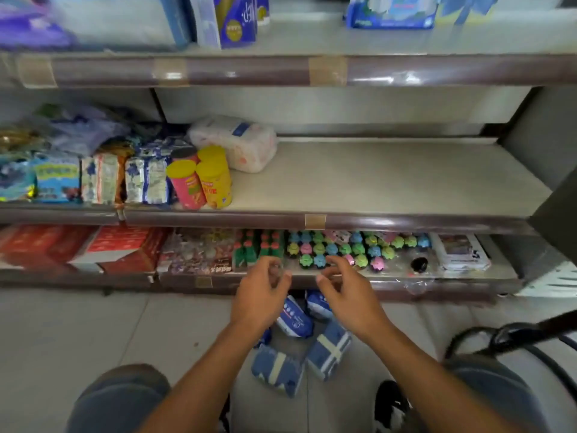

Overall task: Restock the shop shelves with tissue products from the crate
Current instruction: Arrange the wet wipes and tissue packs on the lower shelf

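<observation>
Several blue and white tissue packs (295,320) lie on the floor below my hands, two checked ones (327,353) nearest me. A white tissue pack (237,145) lies on the middle shelf (390,179), whose right part is bare. More blue tissue packs (231,20) stand on the top shelf. My left hand (260,295) and my right hand (346,292) hover side by side above the floor packs, in front of the lowest shelf. Their fingers are loosely curled and hold nothing. No crate is in view.
Yellow and pink snack cans (199,179) and snack bags (146,179) fill the middle shelf's left part. The lowest shelf holds red boxes (118,248) and small coloured toys (337,248). A black chair frame (515,335) stands at my right. My knees frame the floor.
</observation>
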Demonstrator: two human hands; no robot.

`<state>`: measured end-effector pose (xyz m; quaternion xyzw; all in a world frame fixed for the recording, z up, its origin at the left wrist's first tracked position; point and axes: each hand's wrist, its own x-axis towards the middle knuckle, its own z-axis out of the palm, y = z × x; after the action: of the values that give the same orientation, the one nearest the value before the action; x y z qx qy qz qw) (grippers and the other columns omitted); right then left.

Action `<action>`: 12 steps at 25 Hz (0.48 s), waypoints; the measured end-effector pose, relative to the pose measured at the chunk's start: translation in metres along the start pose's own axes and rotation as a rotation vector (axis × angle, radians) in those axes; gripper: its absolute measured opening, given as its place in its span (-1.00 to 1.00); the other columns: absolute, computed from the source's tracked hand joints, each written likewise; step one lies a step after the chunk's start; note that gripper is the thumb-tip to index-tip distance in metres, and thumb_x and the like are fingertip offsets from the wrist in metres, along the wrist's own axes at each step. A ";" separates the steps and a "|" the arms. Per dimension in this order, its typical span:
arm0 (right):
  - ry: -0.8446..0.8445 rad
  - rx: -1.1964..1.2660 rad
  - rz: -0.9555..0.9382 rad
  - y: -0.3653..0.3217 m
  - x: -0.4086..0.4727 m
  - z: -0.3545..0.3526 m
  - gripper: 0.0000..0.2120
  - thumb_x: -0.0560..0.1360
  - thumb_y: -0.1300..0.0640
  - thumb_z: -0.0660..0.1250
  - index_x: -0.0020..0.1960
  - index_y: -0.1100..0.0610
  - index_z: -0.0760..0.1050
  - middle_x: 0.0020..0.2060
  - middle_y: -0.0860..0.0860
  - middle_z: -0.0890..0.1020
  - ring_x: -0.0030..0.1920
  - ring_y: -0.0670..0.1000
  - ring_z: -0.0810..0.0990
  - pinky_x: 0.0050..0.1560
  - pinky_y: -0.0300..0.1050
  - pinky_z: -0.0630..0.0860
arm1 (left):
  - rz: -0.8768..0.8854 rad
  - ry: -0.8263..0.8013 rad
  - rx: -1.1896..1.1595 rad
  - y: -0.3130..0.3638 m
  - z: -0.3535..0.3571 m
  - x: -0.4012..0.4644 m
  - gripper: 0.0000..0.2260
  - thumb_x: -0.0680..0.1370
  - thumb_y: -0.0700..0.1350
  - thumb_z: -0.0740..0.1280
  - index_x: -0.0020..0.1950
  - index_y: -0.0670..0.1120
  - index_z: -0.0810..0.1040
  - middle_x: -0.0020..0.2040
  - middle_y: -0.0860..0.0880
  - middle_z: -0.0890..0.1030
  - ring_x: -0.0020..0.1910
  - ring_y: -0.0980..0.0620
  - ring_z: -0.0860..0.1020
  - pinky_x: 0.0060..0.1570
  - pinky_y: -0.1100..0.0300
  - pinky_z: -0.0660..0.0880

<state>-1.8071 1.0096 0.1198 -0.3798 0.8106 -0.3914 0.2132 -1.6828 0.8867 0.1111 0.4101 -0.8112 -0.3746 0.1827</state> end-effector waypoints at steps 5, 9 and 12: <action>-0.098 0.010 0.247 0.085 0.004 0.080 -0.58 0.57 0.00 0.28 0.38 0.11 0.34 -0.05 -0.09 0.53 0.04 -0.02 0.58 0.08 -0.10 0.49 | -0.297 -0.024 -0.110 -0.101 0.075 -0.013 -0.80 0.56 -0.03 0.34 0.12 -0.09 0.52 -0.10 0.02 0.56 -0.07 -0.02 0.56 -0.05 0.14 0.47; -0.137 0.038 0.454 0.152 -0.004 0.154 -0.72 0.55 0.08 0.32 0.22 0.17 0.43 -0.08 0.05 0.60 0.02 0.10 0.61 -0.05 -0.15 0.44 | -0.453 -0.033 -0.143 -0.176 0.132 -0.022 -0.79 0.54 -0.07 0.38 0.13 -0.11 0.51 0.00 -0.10 0.58 0.02 -0.09 0.56 0.04 0.09 0.48; -0.183 0.079 0.635 0.191 -0.025 0.196 -0.64 0.56 0.06 0.31 0.28 0.20 0.41 -0.04 0.11 0.61 0.05 0.11 0.58 -0.08 -0.22 0.34 | -0.545 -0.123 -0.067 -0.225 0.152 -0.033 -0.61 0.53 0.01 0.35 0.30 -0.14 0.46 0.16 -0.19 0.53 0.15 -0.19 0.52 0.13 0.03 0.46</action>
<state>-1.7509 1.0139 -0.1488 -0.1333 0.8503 -0.3007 0.4108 -1.6360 0.8966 -0.1588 0.5833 -0.6679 -0.4606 0.0391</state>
